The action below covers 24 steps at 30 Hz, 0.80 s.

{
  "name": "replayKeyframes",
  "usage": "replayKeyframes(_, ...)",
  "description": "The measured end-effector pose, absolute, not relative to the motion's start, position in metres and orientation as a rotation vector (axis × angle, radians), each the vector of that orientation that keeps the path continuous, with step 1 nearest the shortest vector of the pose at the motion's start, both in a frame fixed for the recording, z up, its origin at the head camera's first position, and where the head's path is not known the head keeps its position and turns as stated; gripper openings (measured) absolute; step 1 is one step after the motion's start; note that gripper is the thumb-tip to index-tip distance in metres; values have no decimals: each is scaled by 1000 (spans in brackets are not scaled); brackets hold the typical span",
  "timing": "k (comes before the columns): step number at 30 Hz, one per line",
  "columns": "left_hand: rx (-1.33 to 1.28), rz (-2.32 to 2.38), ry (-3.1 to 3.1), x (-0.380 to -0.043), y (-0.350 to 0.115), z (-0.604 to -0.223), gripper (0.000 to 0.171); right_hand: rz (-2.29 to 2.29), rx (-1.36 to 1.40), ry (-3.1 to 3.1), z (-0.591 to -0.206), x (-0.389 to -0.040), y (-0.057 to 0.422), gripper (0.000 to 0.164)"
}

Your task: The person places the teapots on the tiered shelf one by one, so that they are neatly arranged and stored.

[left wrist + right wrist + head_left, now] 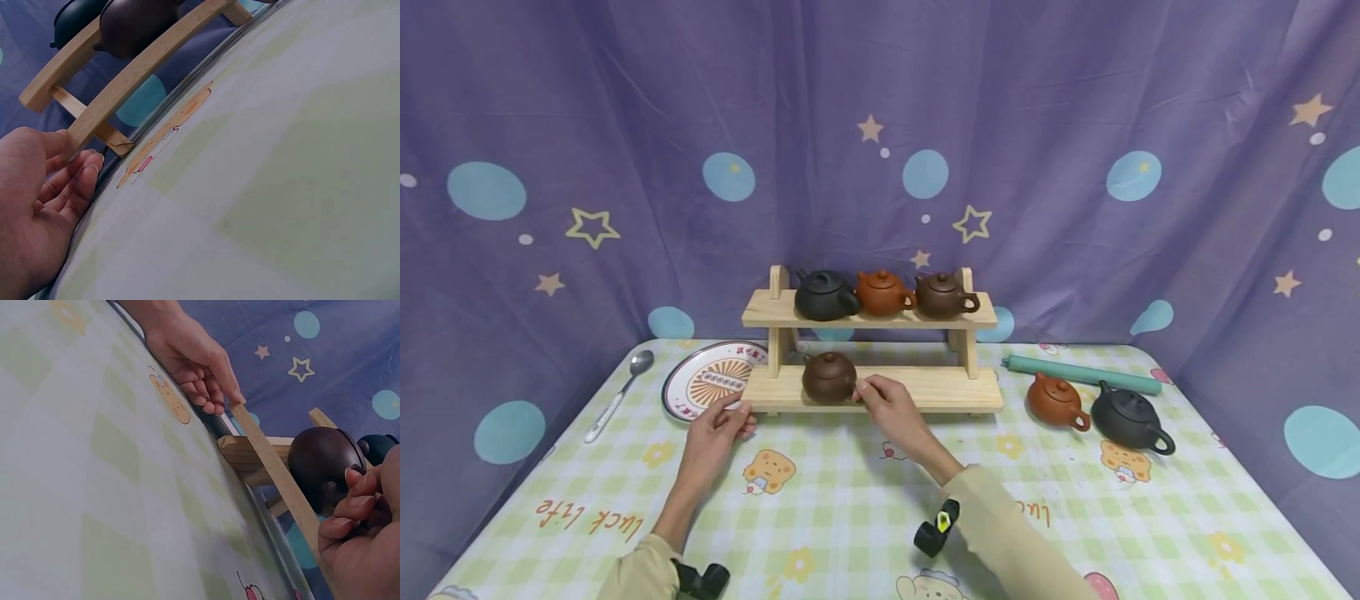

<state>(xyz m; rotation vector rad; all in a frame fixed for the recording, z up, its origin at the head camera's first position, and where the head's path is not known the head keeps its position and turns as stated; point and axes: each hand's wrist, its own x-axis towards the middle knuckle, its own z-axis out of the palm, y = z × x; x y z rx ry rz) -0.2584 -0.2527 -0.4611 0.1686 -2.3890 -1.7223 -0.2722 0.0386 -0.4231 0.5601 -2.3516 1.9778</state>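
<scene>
A two-tier wooden shelf (917, 392) stands at the table's back. On its lower board sits a dark brown teapot (828, 378), spout to the left; my right hand (891, 412) pinches its handle, which the fingers mostly hide. My left hand (715, 433) holds the lower board's front left corner, thumb against the wood and fingers below, as the left wrist view shows. A black teapot (823, 296), an orange-brown teapot (882, 294) and another dark brown teapot (943, 297) line the upper board, handles to the right.
Right of the shelf are a second orange-brown teapot (1056, 402), a second black teapot (1127, 417) and a green rolled-up item (1082, 374). To the left lie a patterned plate (688, 387), partly behind the shelf, and a spoon (617, 402). A purple curtain (880, 83) hangs behind.
</scene>
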Motion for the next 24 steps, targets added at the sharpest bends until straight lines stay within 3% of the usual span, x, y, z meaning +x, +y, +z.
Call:
replayKeyframes(9, 174, -1756, -2352, -259, -251, -461, 45, 1954, 555, -2355, -425, -272, 34, 33)
replayKeyframes(17, 187, -1750, -2361, -260, -252, -460, 47, 1982, 550, -2373, -402, -257, 31, 30)
replayKeyframes(24, 189, -1740, -2375, -259, -252, -460, 48, 2014, 542, -2364, -421, -270, 30, 34)
